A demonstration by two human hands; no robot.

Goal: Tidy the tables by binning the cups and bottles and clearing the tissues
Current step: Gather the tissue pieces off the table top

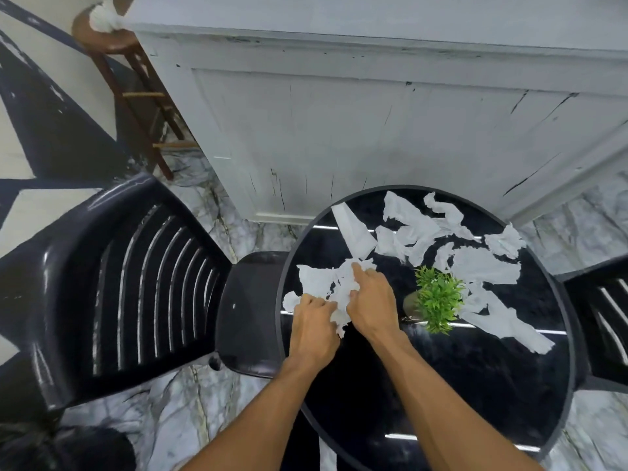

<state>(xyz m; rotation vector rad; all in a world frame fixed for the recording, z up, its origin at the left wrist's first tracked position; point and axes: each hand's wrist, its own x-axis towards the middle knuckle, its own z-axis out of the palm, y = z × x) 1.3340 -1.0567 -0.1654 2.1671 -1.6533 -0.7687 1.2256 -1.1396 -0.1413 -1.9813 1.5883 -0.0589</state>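
The left grip (pixel 314 329) has its fingers curled into a crumpled tissue (pixel 317 282) near the left edge of the round black counter (pixel 475 385), with the fingertips buried in the paper. The right grip (pixel 372 300) pinches the same wad just beside it. More tissues (pixel 414 229) lie scattered beyond both grips, across the far and right side, around a small green plant (pixel 438 300) whose pot is mostly hidden by leaves.

Left hand (pixel 314 329), right hand (pixel 368 300) (close together) apparently grip tissue (pixel 317 278).
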